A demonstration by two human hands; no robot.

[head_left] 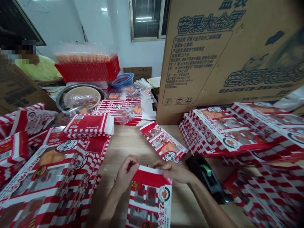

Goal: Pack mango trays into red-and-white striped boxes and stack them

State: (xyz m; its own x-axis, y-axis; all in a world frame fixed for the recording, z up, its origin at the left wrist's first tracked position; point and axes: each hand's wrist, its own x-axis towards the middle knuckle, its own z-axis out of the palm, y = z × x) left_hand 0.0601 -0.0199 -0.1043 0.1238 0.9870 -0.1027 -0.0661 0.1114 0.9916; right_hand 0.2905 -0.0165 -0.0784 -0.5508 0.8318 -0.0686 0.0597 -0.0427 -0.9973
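The far edge of a box (149, 196) is pinched by the left hand (127, 172) and the right hand (174, 171), with the fingers closed on it. The box is laid on the table (128, 142), its long axis pointed away from the person. A tape dispenser (206, 177) is seen just right. Farther off, a basket (87, 71) is filled with orange pieces.
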